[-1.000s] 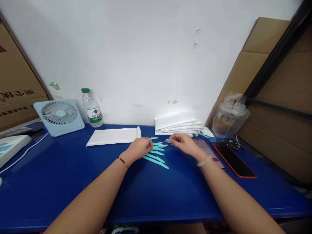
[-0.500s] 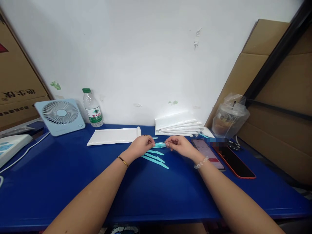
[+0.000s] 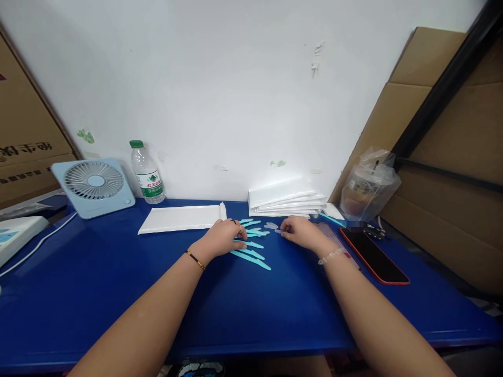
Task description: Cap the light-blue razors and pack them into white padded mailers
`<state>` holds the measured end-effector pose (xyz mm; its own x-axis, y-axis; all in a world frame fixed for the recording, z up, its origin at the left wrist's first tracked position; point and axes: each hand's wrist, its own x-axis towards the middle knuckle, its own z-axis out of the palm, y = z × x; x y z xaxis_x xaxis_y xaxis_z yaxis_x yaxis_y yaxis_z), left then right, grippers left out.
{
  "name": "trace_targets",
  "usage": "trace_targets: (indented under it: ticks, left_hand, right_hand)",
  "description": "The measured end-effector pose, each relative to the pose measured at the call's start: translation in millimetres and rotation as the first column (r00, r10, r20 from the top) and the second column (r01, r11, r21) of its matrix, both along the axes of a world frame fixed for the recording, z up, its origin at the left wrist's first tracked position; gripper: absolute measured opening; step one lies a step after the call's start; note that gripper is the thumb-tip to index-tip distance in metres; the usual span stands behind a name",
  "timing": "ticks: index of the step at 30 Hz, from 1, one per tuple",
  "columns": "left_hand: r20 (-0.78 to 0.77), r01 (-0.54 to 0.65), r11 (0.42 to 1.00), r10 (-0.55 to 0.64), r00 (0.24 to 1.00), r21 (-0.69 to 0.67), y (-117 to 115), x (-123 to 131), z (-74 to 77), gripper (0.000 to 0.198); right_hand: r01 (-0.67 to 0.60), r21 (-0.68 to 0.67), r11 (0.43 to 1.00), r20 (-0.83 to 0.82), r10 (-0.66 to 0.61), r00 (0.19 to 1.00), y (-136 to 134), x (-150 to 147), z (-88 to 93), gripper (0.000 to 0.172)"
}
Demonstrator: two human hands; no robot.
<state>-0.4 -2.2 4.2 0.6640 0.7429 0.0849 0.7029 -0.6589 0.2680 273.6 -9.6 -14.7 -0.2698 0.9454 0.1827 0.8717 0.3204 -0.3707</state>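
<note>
Several slim turquoise eyebrow razors [image 3: 251, 256] lie fanned out on the blue table, their left ends partly hidden by my left hand [image 3: 226, 236]. That hand hovers over the handles with thumb and fingers apart, and I see nothing gripped in it. To the right of the razors, my right hand [image 3: 301, 231] pinches a small clear plastic cap [image 3: 278, 231] between thumb and fingertips. Beside it, more clear caps [image 3: 271, 225] rest on the table.
A white padded envelope [image 3: 181, 219] lies behind my left hand; a stack of them [image 3: 283, 199] leans by the wall. At right are a phone [image 3: 375, 256], another phone under my right wrist, and a bagged drink cup [image 3: 367, 183]. A fan [image 3: 96, 183] and water bottle [image 3: 147, 175] stand left.
My hands have moved apart. The razor that was between them now lies with the others, my left fingers have opened, and my right hand has shifted right with a clear cap.
</note>
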Motion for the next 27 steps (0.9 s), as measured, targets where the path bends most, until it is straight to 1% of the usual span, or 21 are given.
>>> trace_targets:
  ticks: [2,5,8,11,13,15,18,22,27]
  left_hand:
    - [-0.026,-0.019,0.999,0.018,1.000,-0.038,-1.9,1.4,0.6,0.013]
    - [-0.006,-0.026,0.997,0.026,1.000,-0.075,-2.3,4.1,-1.8,0.012]
    - [0.066,-0.031,0.995,0.038,0.997,-0.099,-0.6,4.9,-4.8,0.014]
    - [0.173,-0.078,0.986,0.103,0.980,-0.146,0.9,4.3,-6.1,0.018]
    - [0.210,-0.111,0.980,0.145,0.967,-0.167,1.2,4.2,-6.0,0.019]
    - [0.202,-0.121,0.979,0.153,0.967,-0.163,0.9,4.5,-5.5,0.020]
    - [0.173,-0.109,0.987,0.128,0.977,-0.119,0.5,5.4,-4.6,0.019]
    - [0.153,-0.092,0.993,0.102,0.983,-0.069,1.0,6.0,-4.4,0.017]
    - [0.147,-0.090,0.995,0.097,0.984,-0.053,2.0,4.6,-4.5,0.017]
  right_hand:
    - [-0.005,-0.033,0.999,-0.010,0.005,1.000,-0.6,-3.7,-2.1,0.008]
    - [-0.025,-0.119,0.993,-0.111,0.011,0.994,-3.3,-9.5,-3.0,0.009]
    - [-0.068,-0.160,0.985,-0.177,0.039,0.983,-5.5,-11.8,-3.4,0.007]
    - [-0.133,-0.199,0.971,-0.232,0.085,0.969,-5.7,-12.2,-4.7,0.010]
    - [-0.181,-0.226,0.957,-0.259,0.120,0.958,-5.6,-12.9,-5.0,0.011]
    - [-0.217,-0.234,0.948,-0.267,0.152,0.952,-6.3,-14.7,-4.0,0.010]
    - [-0.257,-0.240,0.936,-0.289,0.183,0.940,-9.4,-19.6,0.2,0.016]
    - [-0.274,-0.243,0.930,-0.331,0.186,0.925,-13.5,-26.0,5.6,0.024]
    - [-0.291,-0.232,0.928,-0.375,0.190,0.907,-14.0,-26.5,7.3,0.026]
